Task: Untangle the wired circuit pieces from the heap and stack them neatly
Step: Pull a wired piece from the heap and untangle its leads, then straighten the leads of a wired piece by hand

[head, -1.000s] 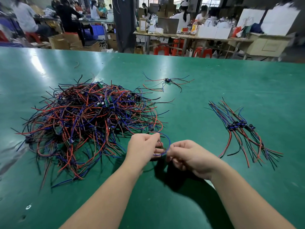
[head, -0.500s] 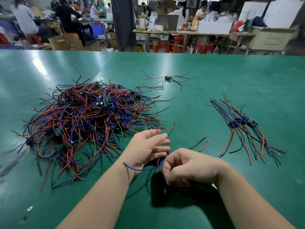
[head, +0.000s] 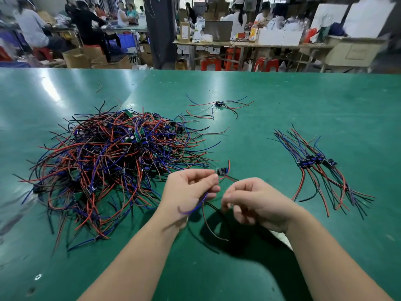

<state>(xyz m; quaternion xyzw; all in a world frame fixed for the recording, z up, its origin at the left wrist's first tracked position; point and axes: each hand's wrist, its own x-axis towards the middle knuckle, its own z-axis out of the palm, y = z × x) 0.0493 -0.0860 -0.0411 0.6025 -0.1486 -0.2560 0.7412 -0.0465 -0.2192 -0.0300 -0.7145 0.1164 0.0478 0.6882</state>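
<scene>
Left hand (head: 188, 190) pinches one piece (head: 221, 171); one heap (head: 108, 159), one stack (head: 314, 164).

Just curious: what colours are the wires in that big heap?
The heap is red, blue and black wires, seen in the head view.

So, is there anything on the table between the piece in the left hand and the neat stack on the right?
Nothing visible. Between the circuit piece in the left hand and the neat stack lies only bare green table; the right hand sits beside that path.
</scene>
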